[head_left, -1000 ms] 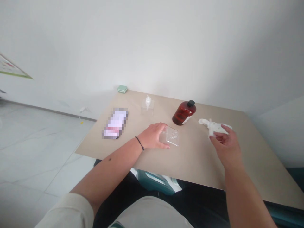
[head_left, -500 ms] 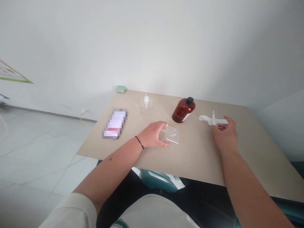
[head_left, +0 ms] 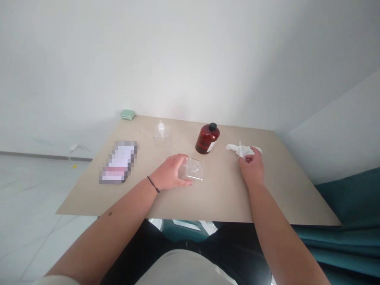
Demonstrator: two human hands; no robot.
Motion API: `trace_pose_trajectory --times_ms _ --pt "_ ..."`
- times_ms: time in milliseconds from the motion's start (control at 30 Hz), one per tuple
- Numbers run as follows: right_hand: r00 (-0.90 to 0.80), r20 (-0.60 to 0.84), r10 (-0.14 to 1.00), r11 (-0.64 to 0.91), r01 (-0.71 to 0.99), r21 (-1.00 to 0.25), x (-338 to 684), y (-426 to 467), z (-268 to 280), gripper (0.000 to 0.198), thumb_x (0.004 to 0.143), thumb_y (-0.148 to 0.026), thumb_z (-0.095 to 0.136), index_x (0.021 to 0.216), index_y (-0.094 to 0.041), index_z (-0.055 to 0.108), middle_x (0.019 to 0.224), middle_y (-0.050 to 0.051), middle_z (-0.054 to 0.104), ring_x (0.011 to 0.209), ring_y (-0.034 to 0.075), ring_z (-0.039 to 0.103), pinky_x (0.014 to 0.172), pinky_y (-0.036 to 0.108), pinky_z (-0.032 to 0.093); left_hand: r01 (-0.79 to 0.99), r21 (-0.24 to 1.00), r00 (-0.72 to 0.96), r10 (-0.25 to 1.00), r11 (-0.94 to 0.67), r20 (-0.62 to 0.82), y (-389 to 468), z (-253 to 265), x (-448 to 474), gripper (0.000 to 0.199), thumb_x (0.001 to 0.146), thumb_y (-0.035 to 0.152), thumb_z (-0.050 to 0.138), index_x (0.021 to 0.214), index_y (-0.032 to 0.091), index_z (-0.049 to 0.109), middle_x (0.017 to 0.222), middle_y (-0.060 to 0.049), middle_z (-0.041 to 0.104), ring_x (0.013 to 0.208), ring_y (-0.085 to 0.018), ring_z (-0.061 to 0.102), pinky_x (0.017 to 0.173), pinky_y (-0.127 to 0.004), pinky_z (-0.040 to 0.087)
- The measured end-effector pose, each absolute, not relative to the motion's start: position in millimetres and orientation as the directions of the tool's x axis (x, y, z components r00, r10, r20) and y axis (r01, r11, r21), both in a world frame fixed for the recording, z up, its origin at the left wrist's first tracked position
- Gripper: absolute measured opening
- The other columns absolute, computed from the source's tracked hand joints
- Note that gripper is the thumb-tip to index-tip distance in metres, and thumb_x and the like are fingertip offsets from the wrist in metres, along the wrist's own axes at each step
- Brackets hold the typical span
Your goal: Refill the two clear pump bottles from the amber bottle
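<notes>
Head view: brown bottle (head_left: 205, 140) stands beyond clear box (head_left: 196, 169).

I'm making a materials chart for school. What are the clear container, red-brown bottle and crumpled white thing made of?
Clear container: probably glossy plastic, maybe glass; it's see-through with shiny straight edges.
Red-brown bottle: shiny tinted plastic or glass; its surface gleams.
Crumpled white thing: matte, perhaps tissue or cloth, with soft folds.
</notes>
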State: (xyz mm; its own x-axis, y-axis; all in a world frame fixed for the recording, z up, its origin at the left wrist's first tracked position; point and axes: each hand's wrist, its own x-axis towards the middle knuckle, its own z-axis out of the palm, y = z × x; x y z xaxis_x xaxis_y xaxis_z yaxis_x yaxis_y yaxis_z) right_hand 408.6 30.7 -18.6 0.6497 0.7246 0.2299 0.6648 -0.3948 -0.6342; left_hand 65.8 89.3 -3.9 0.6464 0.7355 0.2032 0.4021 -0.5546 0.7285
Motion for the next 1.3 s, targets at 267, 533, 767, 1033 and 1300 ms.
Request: trace_pose_trajectory --times_ms 267,533,767,1033,1300 --pt "0.659 0.216 0.721 -0.488 0.703 -0.517 407 29 -13 0.069 0.079 -0.036 0.062 0.146 -0.022 0.049 0.104 0.007 0.074 0.089 0.028 0.068 0.097 0.048 0.047 0.408 0.713 0.651 0.729 -0.570 0.210 90 -3 66 0.065 0.062 0.039 0.089 0.118 0.022 0.060 0.116 -0.012 0.069 0.107 -0.035 0.067 0.099 -0.056 0.053" --pt "0.636 0.189 0.748 -0.523 0.741 -0.422 404 30 -12 0.068 0.081 -0.034 0.061 0.147 -0.022 0.052 0.112 0.011 0.076 0.102 0.033 0.070 0.101 0.054 0.044 0.401 0.725 0.646 0.734 -0.560 0.209 89 -4 66 0.066 0.062 0.039 0.090 0.119 0.023 0.060 0.118 -0.012 0.069 0.109 -0.035 0.067 0.101 -0.057 0.053" --pt "0.622 0.228 0.749 -0.503 0.758 -0.415 405 30 -15 0.067 0.082 -0.039 0.058 0.146 -0.021 0.053 0.119 0.014 0.073 0.112 0.035 0.065 0.101 0.053 0.044 0.399 0.735 0.639 0.741 -0.549 0.206 91 -8 65 0.070 0.062 0.041 0.090 0.122 0.023 0.059 0.121 -0.013 0.068 0.113 -0.036 0.066 0.103 -0.058 0.052" --pt "0.562 0.459 0.689 -0.351 0.811 -0.468 395 19 -2 0.054 0.084 -0.036 0.052 0.134 -0.017 0.062 0.125 0.019 0.067 0.113 0.036 0.061 0.102 0.059 0.040 0.461 0.723 0.600 0.781 -0.514 0.174 87 -8 64 0.080 0.068 0.039 0.085 0.135 0.022 0.046 0.129 -0.015 0.065 0.120 -0.037 0.063 0.109 -0.060 0.046" --pt "0.420 0.594 0.687 -0.107 0.866 -0.489 345 -2 18 0.037 0.087 -0.032 0.052 0.120 -0.022 0.064 0.113 0.014 0.068 0.112 0.033 0.062 0.102 0.053 0.042 0.534 0.684 0.575 0.807 -0.497 0.138 90 -10 65 0.080 0.059 0.044 0.092 0.124 0.023 0.050 0.126 -0.012 0.065 0.124 -0.039 0.061 0.114 -0.060 0.039"
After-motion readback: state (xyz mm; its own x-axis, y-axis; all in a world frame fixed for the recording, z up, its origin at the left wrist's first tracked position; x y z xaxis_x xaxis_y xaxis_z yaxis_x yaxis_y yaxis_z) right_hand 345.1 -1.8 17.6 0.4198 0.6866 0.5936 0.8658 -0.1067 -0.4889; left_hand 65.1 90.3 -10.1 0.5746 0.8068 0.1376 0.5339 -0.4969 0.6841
